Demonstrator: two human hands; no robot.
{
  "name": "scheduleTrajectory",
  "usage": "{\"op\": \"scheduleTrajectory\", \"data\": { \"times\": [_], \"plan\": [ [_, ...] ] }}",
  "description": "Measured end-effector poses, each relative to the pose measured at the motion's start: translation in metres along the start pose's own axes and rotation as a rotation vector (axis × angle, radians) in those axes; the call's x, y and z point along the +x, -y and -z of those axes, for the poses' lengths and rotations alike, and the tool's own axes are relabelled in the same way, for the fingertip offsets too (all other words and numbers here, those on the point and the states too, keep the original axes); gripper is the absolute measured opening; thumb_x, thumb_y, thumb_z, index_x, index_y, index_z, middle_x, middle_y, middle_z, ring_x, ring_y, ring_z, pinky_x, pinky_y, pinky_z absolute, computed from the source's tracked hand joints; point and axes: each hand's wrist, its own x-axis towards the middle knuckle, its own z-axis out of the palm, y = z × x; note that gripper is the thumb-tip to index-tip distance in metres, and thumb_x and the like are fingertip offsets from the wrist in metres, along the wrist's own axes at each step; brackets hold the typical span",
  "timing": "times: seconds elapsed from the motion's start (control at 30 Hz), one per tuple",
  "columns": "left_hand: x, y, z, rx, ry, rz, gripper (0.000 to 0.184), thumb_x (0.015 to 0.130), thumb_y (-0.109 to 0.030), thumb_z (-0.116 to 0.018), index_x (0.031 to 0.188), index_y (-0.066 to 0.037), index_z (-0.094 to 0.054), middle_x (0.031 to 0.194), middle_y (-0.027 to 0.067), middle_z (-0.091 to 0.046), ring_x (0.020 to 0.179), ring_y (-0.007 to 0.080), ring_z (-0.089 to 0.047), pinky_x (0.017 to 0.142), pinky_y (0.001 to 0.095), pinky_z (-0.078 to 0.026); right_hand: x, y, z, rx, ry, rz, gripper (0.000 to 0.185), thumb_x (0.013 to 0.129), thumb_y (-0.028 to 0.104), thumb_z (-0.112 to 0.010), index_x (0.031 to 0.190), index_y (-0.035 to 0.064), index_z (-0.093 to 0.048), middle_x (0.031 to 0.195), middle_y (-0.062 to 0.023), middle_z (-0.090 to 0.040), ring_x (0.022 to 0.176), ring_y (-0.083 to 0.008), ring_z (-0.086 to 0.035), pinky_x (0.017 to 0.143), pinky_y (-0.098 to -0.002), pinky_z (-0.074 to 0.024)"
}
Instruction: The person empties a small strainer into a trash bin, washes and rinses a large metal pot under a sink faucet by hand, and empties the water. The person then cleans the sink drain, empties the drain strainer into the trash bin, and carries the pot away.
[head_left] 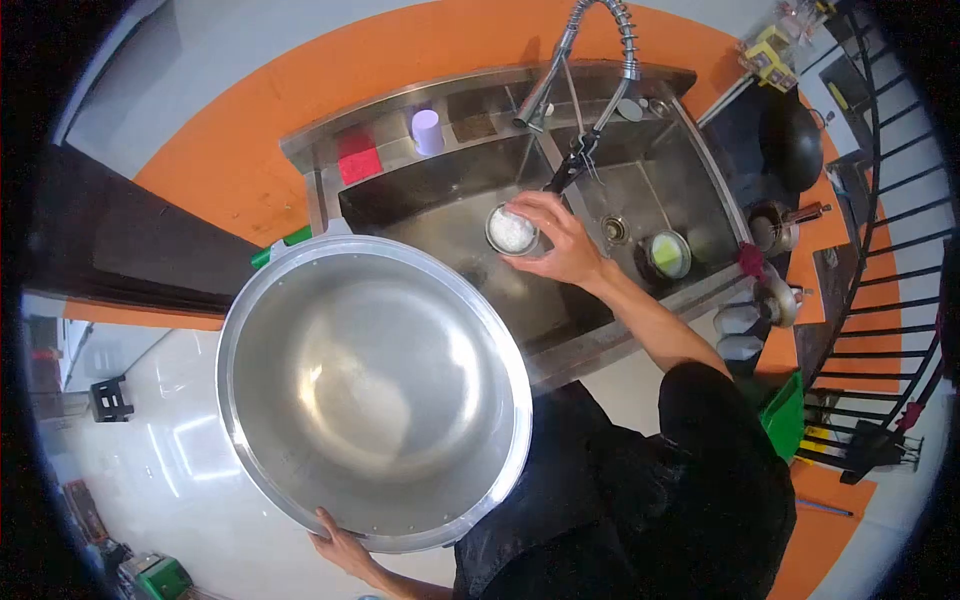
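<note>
A large silver-coloured metal pot [285, 330] is tilted so that its wide mouth faces me, its far side by the sink's left end. My left hand [345, 550] grips its rim at the bottom, thumb over the edge and the other fingers mostly hidden. Over the sink's left basin [440, 215], my right hand [560, 240] is closed around a small round bowl [490, 242]. White stuff [513, 229] fills the bowl; I cannot tell whether it is grains, powder or foam. Inside the pot only bare, shiny metal shows.
A spring-coil faucet [565, 50] arches over the sink divider. Another small bowl [686, 240] with something yellow-green sits in the right basin. On the back ledge stand a red block-like item [359, 158] and a purple cup [427, 132]. A black wok [790, 145] lies further right.
</note>
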Motion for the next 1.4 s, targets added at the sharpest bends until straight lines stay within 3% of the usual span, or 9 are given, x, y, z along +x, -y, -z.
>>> {"op": "scheduleTrajectory", "data": {
  "times": [0.07, 0.17, 0.27, 0.4, 0.77, 0.87, 0.97, 1.17, 1.4],
  "plan": [
    [-0.001, -0.001, 0.0, 0.015, 0.008, -0.007, 0.064, 0.099, -0.039, -0.058, 0.14, 0.009, -0.046, 0.133, 0.0229, -0.058, 0.115, 0.0308, -0.058, 0.1, 0.0408, -0.044, -0.002, -0.001, -0.002, 0.025, 0.009, -0.009, 0.069, 0.068, 0.02, -0.087, 0.131, 0.0091, -0.06, 0.136, -0.0124, -0.056, 0.117, -0.0294, -0.06, 0.1, -0.0387, -0.051],
    [0.012, 0.016, 0.008, 0.097, 0.034, -0.034, 0.068, 0.096, -0.044, -0.061, 0.134, 0.011, -0.049, 0.118, 0.0207, -0.064, 0.1, 0.0246, -0.063, 0.079, 0.0351, -0.051, -0.015, -0.009, -0.002, 0.017, 0.05, -0.044, 0.072, 0.068, 0.019, -0.086, 0.133, 0.0087, -0.058, 0.138, -0.0125, -0.055, 0.118, -0.0313, -0.058, 0.102, -0.0387, -0.0487],
    [0.016, 0.016, 0.02, 0.155, 0.172, 0.026, 0.065, 0.1, -0.042, -0.055, 0.139, 0.01, -0.046, 0.132, 0.0233, -0.058, 0.114, 0.0306, -0.058, 0.099, 0.0408, -0.044, -0.047, -0.014, 0.0, -0.006, 0.112, -0.165, 0.077, 0.069, 0.017, -0.084, 0.138, 0.0082, -0.054, 0.139, -0.0141, -0.054, 0.121, -0.0338, -0.054, 0.107, -0.0396, -0.0441],
    [0.005, 0.0, 0.022, 0.176, 0.195, -0.043, 0.069, 0.1, -0.046, -0.055, 0.138, 0.011, -0.047, 0.131, 0.0232, -0.058, 0.113, 0.0309, -0.058, 0.098, 0.041, -0.044, -0.093, -0.023, -0.004, 0.027, 0.193, -0.511, 0.087, 0.066, 0.013, -0.083, 0.145, 0.0071, -0.045, 0.138, -0.0162, -0.053, 0.123, -0.0355, -0.047, 0.11, -0.0421, -0.0396],
    [0.013, 0.004, 0.027, 0.396, 0.145, 0.045, 0.079, 0.095, -0.057, -0.055, 0.137, 0.01, -0.049, 0.136, 0.0246, -0.056, 0.121, 0.0335, -0.054, 0.103, 0.0418, -0.04, -0.17, -0.061, -0.022, -0.085, 0.27, -0.672, 0.095, 0.065, 0.014, -0.084, 0.147, 0.0074, -0.038, 0.132, -0.0173, -0.047, 0.122, -0.0375, -0.045, 0.108, -0.0433, -0.0404],
    [0.019, 0.011, 0.026, 0.38, 0.135, 0.013, 0.079, 0.094, -0.056, -0.056, 0.135, 0.011, -0.05, 0.12, 0.0228, -0.063, 0.108, 0.0328, -0.06, 0.094, 0.043, -0.045, -0.183, -0.07, -0.023, -0.12, 0.139, -0.673, 0.092, 0.065, 0.014, -0.084, 0.146, 0.0092, -0.04, 0.129, -0.0166, -0.048, 0.122, -0.0374, -0.045, 0.107, -0.0427, -0.0409],
    [-0.002, -0.018, 0.013, 0.354, 0.1, 0.138, 0.077, 0.094, -0.055, -0.058, 0.137, 0.009, -0.05, 0.137, 0.024, -0.054, 0.123, 0.0334, -0.053, 0.105, 0.0416, -0.039, -0.189, -0.072, -0.01, -0.123, 0.121, -0.674, 0.086, 0.065, 0.014, -0.083, 0.142, 0.0093, -0.044, 0.129, -0.0162, -0.048, 0.124, -0.0371, -0.046, 0.106, -0.0424, -0.0413],
    [-0.006, -0.001, 0.005, 0.004, 0.075, 0.053, 0.079, 0.091, -0.053, -0.061, 0.139, 0.009, -0.048, 0.141, 0.0252, -0.05, 0.127, 0.0348, -0.05, 0.108, 0.0435, -0.037, -0.194, -0.072, 0.017, -0.027, 0.262, -0.785, 0.08, 0.066, 0.017, -0.082, 0.137, 0.007, -0.047, 0.128, -0.0189, -0.043, 0.123, -0.0384, -0.045, 0.105, -0.0447, -0.0415],
    [-0.01, -0.008, -0.003, 0.032, -0.061, 0.055, 0.074, 0.094, -0.045, -0.06, 0.143, 0.008, -0.043, 0.144, 0.0228, -0.048, 0.13, 0.0336, -0.048, 0.11, 0.0438, -0.037, -0.203, -0.053, 0.006, -0.005, 0.378, -0.798, 0.076, 0.063, 0.015, -0.084, 0.131, 0.0081, -0.05, 0.123, -0.0159, -0.047, 0.117, -0.0375, -0.053, 0.098, -0.0445, -0.0465]
  ]
}}
